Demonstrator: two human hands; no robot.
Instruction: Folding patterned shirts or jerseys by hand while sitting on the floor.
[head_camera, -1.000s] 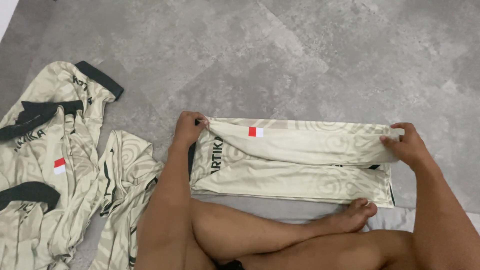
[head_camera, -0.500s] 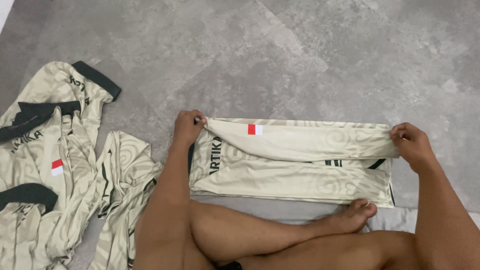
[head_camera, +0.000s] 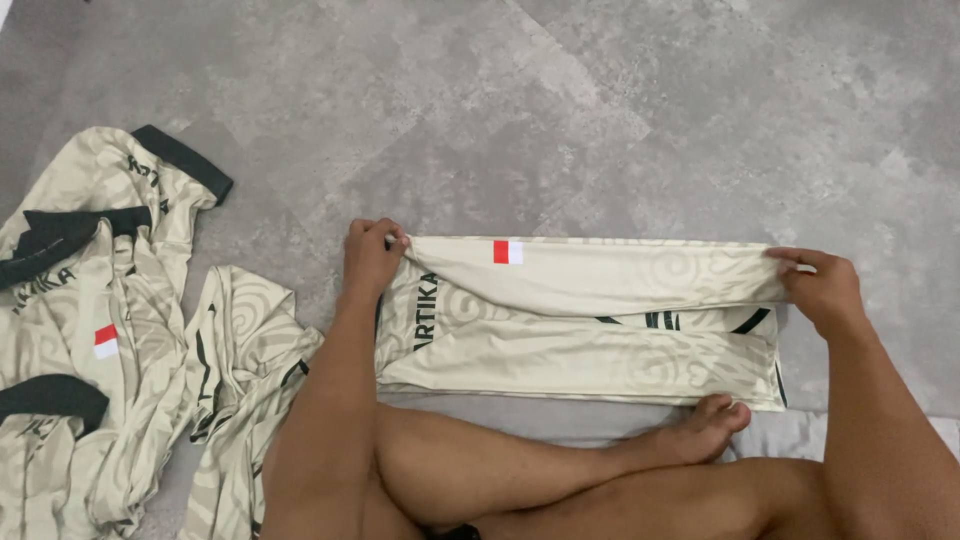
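A cream patterned shirt (head_camera: 580, 320) with black trim and a small red-and-white patch lies flat on the grey floor, folded into a long band. My left hand (head_camera: 370, 258) pinches its upper left corner. My right hand (head_camera: 825, 288) pinches the upper right corner, holding the top fold over the lower layer. My crossed legs (head_camera: 560, 470) rest just below the shirt, one foot touching its lower edge.
A loose pile of several similar cream shirts with black collars and cuffs (head_camera: 110, 340) lies on the floor at the left. The mottled grey floor (head_camera: 600, 110) stretches beyond the shirt. A pale grey cloth edge (head_camera: 800, 435) shows under my legs at right.
Both hands have drawn the top fold of the shirt slightly down over the lower layer. The right hand shifted a little along the right edge. The view tilted slightly.
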